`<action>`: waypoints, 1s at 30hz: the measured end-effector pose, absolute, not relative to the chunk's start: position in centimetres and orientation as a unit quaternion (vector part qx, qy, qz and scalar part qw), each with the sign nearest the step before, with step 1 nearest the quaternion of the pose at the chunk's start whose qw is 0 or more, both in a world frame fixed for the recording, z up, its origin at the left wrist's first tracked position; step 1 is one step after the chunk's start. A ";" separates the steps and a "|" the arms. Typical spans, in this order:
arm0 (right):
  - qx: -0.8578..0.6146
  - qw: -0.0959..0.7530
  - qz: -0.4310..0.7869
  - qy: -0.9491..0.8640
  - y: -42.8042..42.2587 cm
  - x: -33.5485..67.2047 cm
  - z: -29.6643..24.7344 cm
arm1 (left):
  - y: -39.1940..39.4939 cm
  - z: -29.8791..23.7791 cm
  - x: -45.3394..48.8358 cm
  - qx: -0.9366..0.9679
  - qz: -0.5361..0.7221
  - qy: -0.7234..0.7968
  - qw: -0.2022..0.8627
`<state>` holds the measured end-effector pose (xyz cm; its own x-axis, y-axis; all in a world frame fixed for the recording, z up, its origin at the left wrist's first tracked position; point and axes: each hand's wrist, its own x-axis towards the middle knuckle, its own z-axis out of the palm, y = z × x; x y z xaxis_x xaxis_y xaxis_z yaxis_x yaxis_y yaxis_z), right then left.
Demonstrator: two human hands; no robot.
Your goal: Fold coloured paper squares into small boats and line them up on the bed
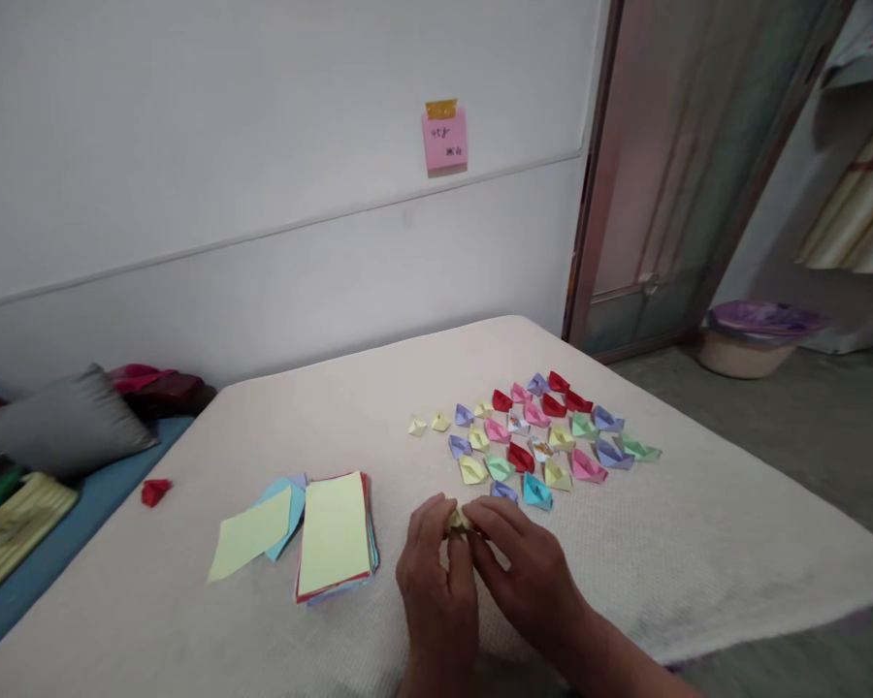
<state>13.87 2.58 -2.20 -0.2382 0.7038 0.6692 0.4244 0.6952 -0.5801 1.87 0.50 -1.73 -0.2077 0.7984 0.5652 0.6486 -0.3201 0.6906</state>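
Observation:
Near the front of the cloth-covered table, my left hand [436,577] and my right hand [524,553] meet around a small folded piece of pale yellow paper [458,517]. Fingertips of both hands pinch it, one hand on each side, and they cover much of its shape. Just beyond the hands lie several small folded paper boats, among them a blue boat [536,491], a purple boat [504,492] and a yellow boat [472,470]. To the left of my left hand rests a stack of coloured paper [336,535] with a yellow sheet on top.
Loose yellow [251,533] and blue sheets [287,528] lie left of the stack. A crumpled-looking red paper piece [155,491] sits near the left edge of the white table cover [320,417]. A grey pillow [65,424] is farther left; a lidded bin [749,339] stands right.

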 end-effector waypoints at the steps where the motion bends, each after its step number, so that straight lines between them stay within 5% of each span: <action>1: -0.370 0.500 0.155 -0.767 2.6 13.9 -2.1 | 0.5 -1.8 1.9 0.624 0.521 0.577 0.079; 18: -0.430 0.504 0.533 -0.526 3.7 14.3 -0.1 | 0.5 -1.3 1.7 0.532 0.580 0.562 0.254; 30: -0.414 0.497 0.636 -0.421 4.2 14.6 -0.4 | 0.8 -1.2 1.7 0.467 0.598 0.532 0.376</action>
